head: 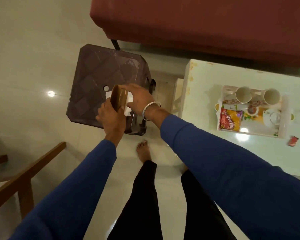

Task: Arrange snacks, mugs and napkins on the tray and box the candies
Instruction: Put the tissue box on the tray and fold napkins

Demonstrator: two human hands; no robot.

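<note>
Over a dark brown plastic stool (pixel 95 70), my left hand (pixel 111 116) grips a brown napkin holder (pixel 119 98) from below. White napkins (pixel 128 104) stick out of the holder, and my right hand (pixel 139 99) is closed on them at its right side. On the pale table (pixel 249 153) to the right stands a white tray (pixel 282 108) with two white mugs (pixel 243 95), a red-and-yellow snack packet (pixel 229 119) and a white lidded pot (pixel 272 117). A small red candy (pixel 293 141) lies on the table beside the tray.
A maroon sofa (pixel 197 23) fills the top of the view. Wooden chair arms (pixel 24 174) stand at the lower left. My bare foot (pixel 143 150) and black-trousered legs are on the glossy tiled floor between stool and table.
</note>
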